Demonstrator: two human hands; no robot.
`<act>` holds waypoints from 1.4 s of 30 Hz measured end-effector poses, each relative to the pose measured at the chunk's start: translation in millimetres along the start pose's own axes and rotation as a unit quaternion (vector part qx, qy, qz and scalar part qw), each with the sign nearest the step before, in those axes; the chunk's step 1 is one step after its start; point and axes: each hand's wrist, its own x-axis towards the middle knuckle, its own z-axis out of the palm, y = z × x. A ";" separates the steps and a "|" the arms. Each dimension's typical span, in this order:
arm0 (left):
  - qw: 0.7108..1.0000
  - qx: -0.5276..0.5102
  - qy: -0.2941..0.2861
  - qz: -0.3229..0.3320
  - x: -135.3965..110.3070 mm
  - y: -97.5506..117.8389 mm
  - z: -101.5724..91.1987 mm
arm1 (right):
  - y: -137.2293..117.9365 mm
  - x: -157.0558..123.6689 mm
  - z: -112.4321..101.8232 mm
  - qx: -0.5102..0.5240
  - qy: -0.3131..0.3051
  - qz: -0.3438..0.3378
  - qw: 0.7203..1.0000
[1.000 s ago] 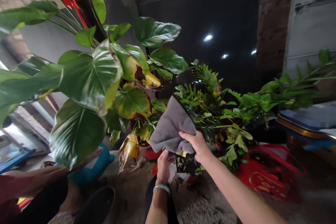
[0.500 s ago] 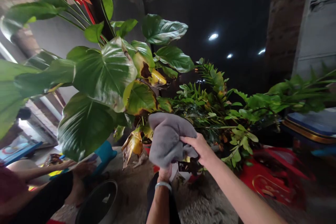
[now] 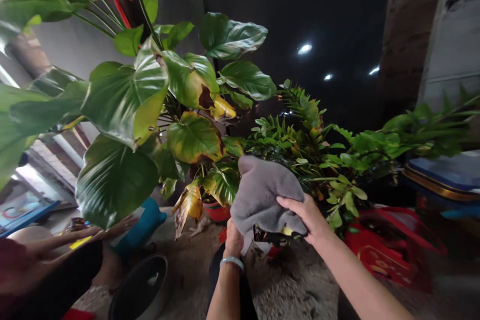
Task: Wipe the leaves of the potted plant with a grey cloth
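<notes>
A grey cloth [image 3: 268, 195], soft and folded, hangs in front of the plants. My right hand [image 3: 305, 215] grips its right side, the thumb lying on top of the fabric. At the cloth's lower left edge is my left hand [image 3: 234, 237], closed on the fabric, its fingers mostly hidden; a pale bangle [image 3: 232, 261] circles that wrist. Just behind and to the left stands a large potted plant with broad glossy leaves [image 3: 195, 137], some yellow and brown at the edges. Its red pot [image 3: 217, 211] shows partly below the foliage.
A seated person's arm [image 3: 48, 250] is at the left, near a blue object [image 3: 140, 225]. A dark bucket [image 3: 140, 287] stands on the floor. Smaller-leaved plants [image 3: 300, 145] grow to the right, beside a red bag [image 3: 390, 250] and a blue-lidded box [image 3: 442, 175]. Dark panels [image 3: 337, 20] lean behind.
My right hand has moved right and slightly down, carrying the cloth with it. The cloth has come away from the left leaves, and a large leaf has shifted left, showing its yellow edge.
</notes>
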 end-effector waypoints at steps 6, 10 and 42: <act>0.999 -0.041 0.031 -0.019 1.9 -0.8 1.4 | 51.9 -22.3 -23.3 -0.054 0.089 0.092 0.990; 0.998 -0.052 0.031 -0.035 5.9 -1.4 -1.8 | 32.2 -39.4 -40.0 -0.061 0.015 0.083 0.995; 0.998 -0.031 0.052 -0.026 5.2 -1.7 -2.7 | 21.1 -44.4 -41.8 0.253 0.155 0.231 0.927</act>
